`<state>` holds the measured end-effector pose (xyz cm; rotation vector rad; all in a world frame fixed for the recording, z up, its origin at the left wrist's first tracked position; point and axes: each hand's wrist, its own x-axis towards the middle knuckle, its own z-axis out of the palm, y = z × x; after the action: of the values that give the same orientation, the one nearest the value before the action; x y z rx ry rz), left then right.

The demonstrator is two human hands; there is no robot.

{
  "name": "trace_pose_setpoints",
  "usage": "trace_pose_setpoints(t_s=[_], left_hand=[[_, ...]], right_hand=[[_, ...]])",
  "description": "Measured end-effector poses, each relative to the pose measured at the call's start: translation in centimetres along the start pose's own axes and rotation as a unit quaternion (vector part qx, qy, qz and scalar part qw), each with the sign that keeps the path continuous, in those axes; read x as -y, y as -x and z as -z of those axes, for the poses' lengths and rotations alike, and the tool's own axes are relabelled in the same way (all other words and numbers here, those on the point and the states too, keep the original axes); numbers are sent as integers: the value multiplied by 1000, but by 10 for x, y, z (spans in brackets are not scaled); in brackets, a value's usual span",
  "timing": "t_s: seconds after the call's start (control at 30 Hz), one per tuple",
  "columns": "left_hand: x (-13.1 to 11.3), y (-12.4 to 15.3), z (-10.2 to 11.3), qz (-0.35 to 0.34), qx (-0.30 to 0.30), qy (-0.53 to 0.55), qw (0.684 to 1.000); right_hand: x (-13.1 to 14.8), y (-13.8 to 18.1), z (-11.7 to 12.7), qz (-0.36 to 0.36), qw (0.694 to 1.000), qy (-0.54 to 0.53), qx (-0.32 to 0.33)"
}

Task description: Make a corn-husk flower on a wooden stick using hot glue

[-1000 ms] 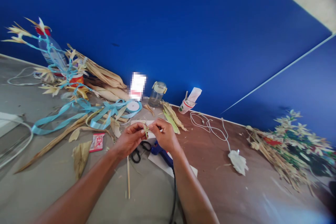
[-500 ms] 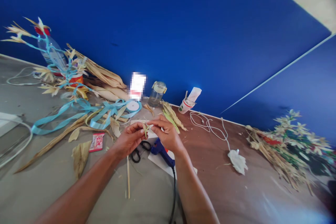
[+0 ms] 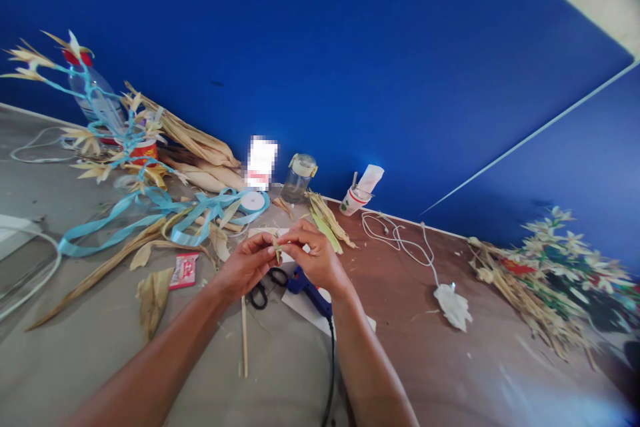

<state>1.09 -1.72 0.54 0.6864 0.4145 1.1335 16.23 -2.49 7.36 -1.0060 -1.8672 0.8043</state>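
Observation:
Between my two hands is a small pale green piece of corn husk [image 3: 277,250], pinched at the fingertips. My left hand [image 3: 247,265] is closed on its left side, thumb and forefinger pressed together. My right hand [image 3: 316,255] pinches it from the right with thumb and index finger. Beneath the hands lie black-handled scissors [image 3: 259,295], their blades hidden, and a blue glue gun [image 3: 313,293] on a white sheet [image 3: 305,317]. A thin stick [image 3: 245,337] rests below my left hand.
Light blue ribbon [image 3: 115,232], dry husks [image 3: 100,273] and a red packet [image 3: 184,271] lie left. A clear jar [image 3: 299,178] and a cup [image 3: 355,200] stand by the blue wall. White cable [image 3: 400,240] and husk flowers [image 3: 565,247] are right.
My right fingertips have come closer to my left, narrowing the gap at the husk piece. The objects on the table have not moved.

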Motion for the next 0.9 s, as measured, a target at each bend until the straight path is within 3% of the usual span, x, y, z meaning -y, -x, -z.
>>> trace_pose_setpoints(t_s=[0.57, 0.8, 0.9], left_hand=[[-4, 1, -6, -5, -3, 0, 1000], [-4, -1, -2, -6, -42, 39, 998], [-4, -1, 1, -4, -52, 63, 997]], right_hand=[[-7, 0, -6, -33, 998, 3, -52], [-11, -3, 7, -104, 980, -49, -162], [-14, 5, 18, -141, 984, 18, -112]])
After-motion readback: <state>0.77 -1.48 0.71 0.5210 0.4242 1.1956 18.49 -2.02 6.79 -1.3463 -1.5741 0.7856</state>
